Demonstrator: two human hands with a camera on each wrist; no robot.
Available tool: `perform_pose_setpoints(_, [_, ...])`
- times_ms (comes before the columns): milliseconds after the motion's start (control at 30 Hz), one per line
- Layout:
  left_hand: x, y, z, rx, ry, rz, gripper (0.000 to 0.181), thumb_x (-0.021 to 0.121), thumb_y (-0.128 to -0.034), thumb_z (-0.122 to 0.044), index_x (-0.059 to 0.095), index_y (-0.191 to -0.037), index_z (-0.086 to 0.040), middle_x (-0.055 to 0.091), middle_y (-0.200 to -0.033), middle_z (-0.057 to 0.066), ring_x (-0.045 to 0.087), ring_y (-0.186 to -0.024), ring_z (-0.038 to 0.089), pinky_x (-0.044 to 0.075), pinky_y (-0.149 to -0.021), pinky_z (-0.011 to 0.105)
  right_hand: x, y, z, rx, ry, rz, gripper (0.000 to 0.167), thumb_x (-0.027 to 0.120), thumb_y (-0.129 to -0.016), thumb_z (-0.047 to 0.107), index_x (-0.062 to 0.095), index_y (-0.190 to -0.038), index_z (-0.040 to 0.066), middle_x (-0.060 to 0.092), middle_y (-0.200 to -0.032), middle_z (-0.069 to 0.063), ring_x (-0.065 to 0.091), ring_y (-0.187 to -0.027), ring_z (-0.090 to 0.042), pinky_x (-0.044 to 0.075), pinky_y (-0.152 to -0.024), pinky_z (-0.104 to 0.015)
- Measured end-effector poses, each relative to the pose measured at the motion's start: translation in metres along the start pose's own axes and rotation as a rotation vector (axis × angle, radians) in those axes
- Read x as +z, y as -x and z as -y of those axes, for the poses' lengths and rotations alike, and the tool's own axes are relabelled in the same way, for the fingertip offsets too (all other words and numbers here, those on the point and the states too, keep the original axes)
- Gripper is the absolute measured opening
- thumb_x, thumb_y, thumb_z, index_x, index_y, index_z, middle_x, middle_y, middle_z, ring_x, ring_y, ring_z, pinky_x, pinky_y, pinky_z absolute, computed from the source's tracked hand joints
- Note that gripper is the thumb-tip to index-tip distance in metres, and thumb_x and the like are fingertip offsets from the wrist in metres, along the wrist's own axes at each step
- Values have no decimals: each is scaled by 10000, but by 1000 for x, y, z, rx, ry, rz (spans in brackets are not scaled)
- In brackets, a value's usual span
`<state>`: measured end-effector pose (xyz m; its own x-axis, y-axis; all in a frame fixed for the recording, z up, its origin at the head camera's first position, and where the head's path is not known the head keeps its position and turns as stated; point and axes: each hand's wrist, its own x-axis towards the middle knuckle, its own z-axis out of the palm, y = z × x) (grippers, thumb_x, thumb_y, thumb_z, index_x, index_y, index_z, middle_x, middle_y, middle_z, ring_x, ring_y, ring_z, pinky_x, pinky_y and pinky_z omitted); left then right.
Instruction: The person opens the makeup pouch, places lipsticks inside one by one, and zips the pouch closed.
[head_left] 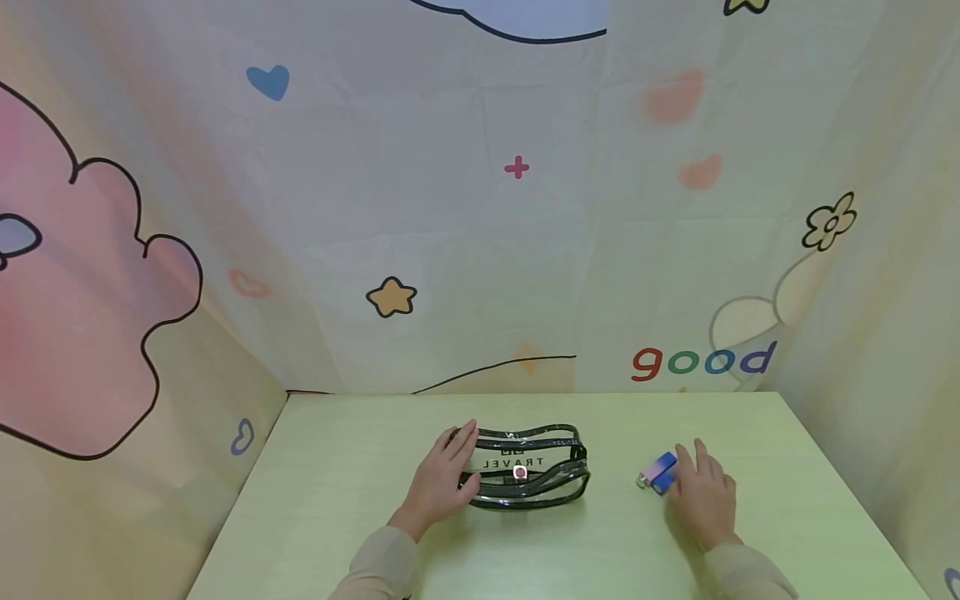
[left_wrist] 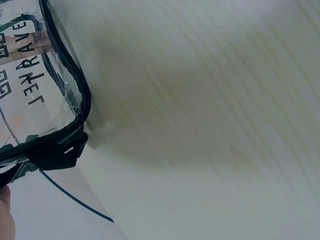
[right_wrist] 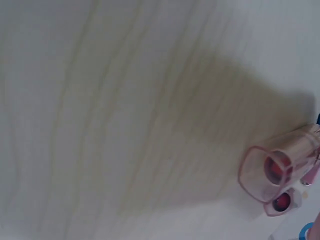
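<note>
My left hand (head_left: 441,479) grips the left end of a clear travel pouch (head_left: 487,460) with black piping, fingers over its far side and thumb at the near side. Mirrored "TRAVEL" lettering shows on the clear plastic. In the left wrist view, the pouch (left_wrist: 55,117) fills the upper left, with a bit of finger (left_wrist: 6,220) below it. To the right, my right hand (head_left: 705,497) pinches two blue-and-pink lipsticks (head_left: 662,469) at their right end. In the right wrist view, red shows inside the clear caps of the lipsticks (right_wrist: 275,167); most of that hand is out of frame.
Both hands are over a pale wood-grain table (head_left: 315,500). A printed curtain (head_left: 465,208) rises behind its far edge and along both sides. A small reddish round mark (head_left: 520,472) shows at the pouch's middle; its kind is unclear.
</note>
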<state>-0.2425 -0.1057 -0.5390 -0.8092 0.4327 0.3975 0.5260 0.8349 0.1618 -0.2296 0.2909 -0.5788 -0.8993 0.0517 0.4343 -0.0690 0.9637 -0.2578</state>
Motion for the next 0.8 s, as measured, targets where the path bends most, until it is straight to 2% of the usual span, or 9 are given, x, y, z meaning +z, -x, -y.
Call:
perform_pose_setpoints(233, [0, 0, 1, -6, 6, 17, 610, 454, -838, -342, 304, -1384, -116, 235, -1466, -38, 301, -1297, 242, 306, -1042, 352, -3, 10, -3, 53, 6, 25, 491, 479, -772, 100, 407, -1249, 8, 311, -1321, -290, 351, -1105, -454, 309, -789, -625])
perform_pose_setpoints(433, [-1, -1, 0, -4, 20, 6, 601, 470, -830, -328, 339, -1367, -90, 249, -1461, -32, 319, -1284, 261, 320, -1031, 367, 5, 15, -15, 91, 31, 46, 499, 459, -783, 121, 385, -1264, 10, 301, -1329, -294, 346, -1117, -449, 305, -798, -635])
perform_pose_setpoints(600, [-1, -1, 0, -4, 19, 10, 604, 468, -832, -330, 329, -1372, -99, 251, -1461, -28, 336, -1273, 281, 325, -1027, 371, 12, 18, -25, 107, 36, 21, 494, 476, -775, 134, 406, -1246, 2, 336, -1309, -286, 375, -1093, -443, 327, -775, -626])
perform_pose_setpoints(800, [0, -1, 0, -14, 7, 15, 619, 506, -821, -310, 319, -1378, -115, 252, -1460, -38, 312, -1288, 252, 316, -1035, 359, 10, 22, -31, 129, 30, 17, 465, 494, -773, 116, 423, -1221, 12, 373, -1276, -283, 404, -1063, -450, 338, -765, -628])
